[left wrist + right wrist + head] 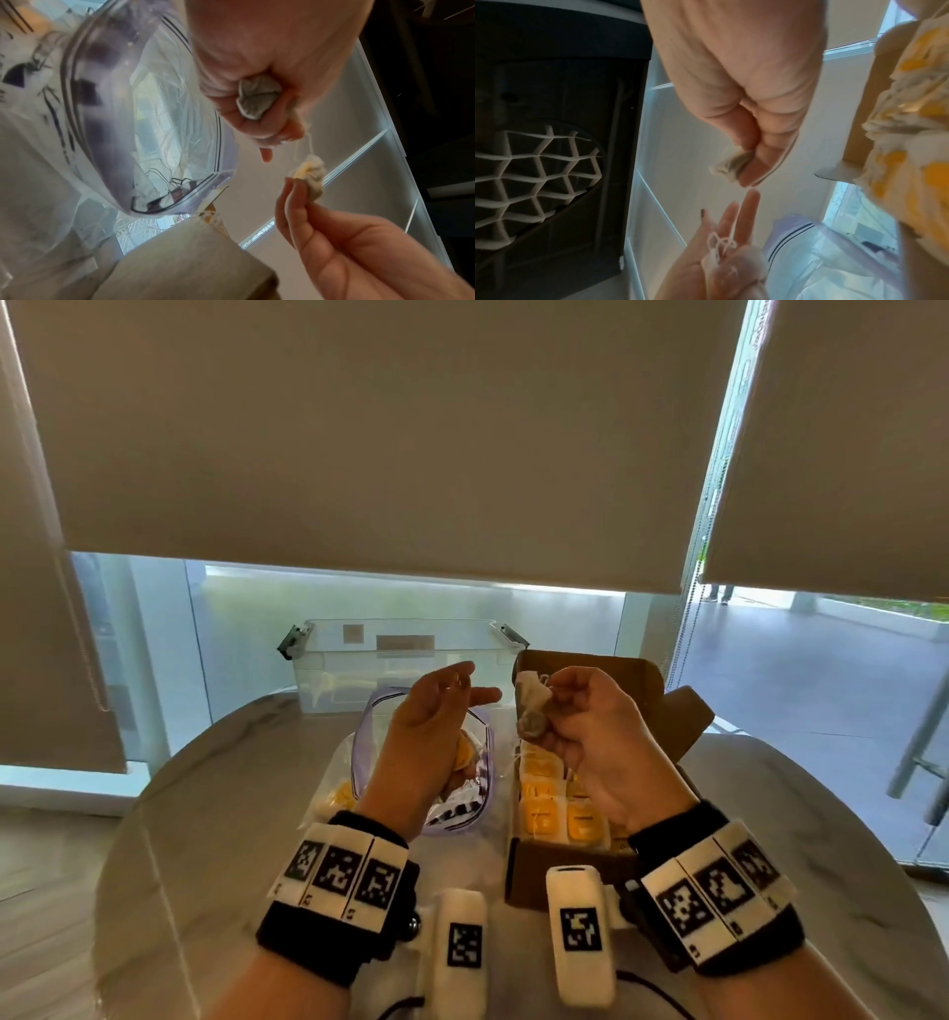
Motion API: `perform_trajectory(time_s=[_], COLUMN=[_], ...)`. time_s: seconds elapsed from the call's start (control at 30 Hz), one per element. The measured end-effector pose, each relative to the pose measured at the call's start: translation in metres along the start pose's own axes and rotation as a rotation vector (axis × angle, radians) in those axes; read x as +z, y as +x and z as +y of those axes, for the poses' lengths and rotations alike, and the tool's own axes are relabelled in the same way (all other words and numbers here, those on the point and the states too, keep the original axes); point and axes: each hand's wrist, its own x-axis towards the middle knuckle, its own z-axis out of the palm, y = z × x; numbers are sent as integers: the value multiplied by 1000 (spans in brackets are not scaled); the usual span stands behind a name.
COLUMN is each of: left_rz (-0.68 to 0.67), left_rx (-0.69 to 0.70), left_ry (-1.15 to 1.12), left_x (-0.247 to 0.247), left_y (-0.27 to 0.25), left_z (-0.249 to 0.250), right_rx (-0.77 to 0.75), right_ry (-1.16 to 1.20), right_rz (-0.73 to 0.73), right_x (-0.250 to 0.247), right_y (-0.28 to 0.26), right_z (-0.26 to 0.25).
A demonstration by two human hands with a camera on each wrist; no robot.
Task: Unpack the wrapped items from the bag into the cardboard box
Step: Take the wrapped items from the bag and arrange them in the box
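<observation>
Looks like a good chunk is already done: the cardboard box [554,865] is lined with rows of yellow packets [539,814], and the near half looks pretty well filled. The far half is hidden behind the right hand [580,726], so how much room is left can't be told.

Not finished though. Just left of the box, the zip bag [369,737] is lying open, and a few yellow packets can still be made out inside it, plus one more at its left edge.

Hands: both are raised above the box and the zip bag, close together. A grey tea bag [258,99] is kept in the curled fingers of the left hand [436,711], with a couple of fingers stuck out straight. The other tea bag [534,711] is pinched at the fingertips of the right hand, over the far end of the box.

The snag, probably: a thin string [309,142] runs between the two tea bags and loops are bunched on the left palm, so some untangling seems needed before either gets dropped in.

Other stuff: a clear plastic tub [400,660] sits behind the box and to its left, all on a round marbled table [205,865]. The box's lid flap stands open at the far side. Nothing is blocking the box opening.
</observation>
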Motion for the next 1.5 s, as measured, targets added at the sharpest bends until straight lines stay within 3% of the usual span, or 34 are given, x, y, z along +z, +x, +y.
perform_trajectory(time_s=[0.2, 0.37, 0.5, 0.7, 0.9, 1.13, 1.3, 1.5], left_rz=[-118, -184, -170, -78, -127, -231, -356, -408], left_rx=[-68, -140, -159, -114, -63, -193, -282, -294], left_ry=[206, 181, 122, 77, 204, 471, 612, 651], left_x=[1, 3, 4, 2, 4, 2, 0, 1], left_y=[-4, -8, -8, -5, -7, -6, -10, -12], left_z=[-2, 0, 3, 3, 5, 4, -6, -7], right_rx=[272, 345, 349, 135, -16, 101, 238, 546], right_ry=[404, 407, 355, -128, -494, -812, -1151, -1041], right_rz=[-181, -351, -350, -159, -103, -19, -136, -214], right_x=[-11, -10, -7, -10, -14, -68, -92, -94], right_y=[3, 3, 1, 0, -7, -10, -1, 21], right_z=[4, 7, 8, -1, -15, -62, -43, -20])
